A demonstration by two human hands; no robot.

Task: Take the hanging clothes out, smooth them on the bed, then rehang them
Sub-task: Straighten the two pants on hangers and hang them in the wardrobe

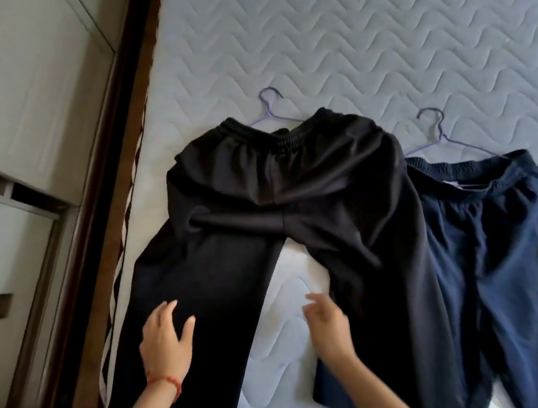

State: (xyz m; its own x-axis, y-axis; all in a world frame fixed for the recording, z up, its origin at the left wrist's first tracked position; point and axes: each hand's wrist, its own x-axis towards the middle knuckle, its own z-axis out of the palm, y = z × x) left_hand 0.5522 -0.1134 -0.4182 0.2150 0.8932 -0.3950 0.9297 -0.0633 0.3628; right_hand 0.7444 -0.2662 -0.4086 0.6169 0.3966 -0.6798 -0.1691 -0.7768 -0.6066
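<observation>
Both forearms come in from the bottom edge. The left hand [166, 339] is flat, palm down, fingers straight and spread; a red cord is around its wrist. The right hand [326, 323] is blurred; its fingers seem loosely extended, holding nothing.

a bedroom in a home. a bed [372, 16] with a pale quilted mattress in a wavy stitch fills the view from 12 to 3 o'clock, edged by a dark wooden bed frame [132, 126] running toward 7 o'clock. at 9 o'clock stand white wardrobe doors [2, 85] with a recessed handle [0, 305]. 2 pairs of trousers, black trousers [294, 200] and navy trousers [507, 239], lie on the mattress, each on a thin wire hanger [268, 107].
</observation>
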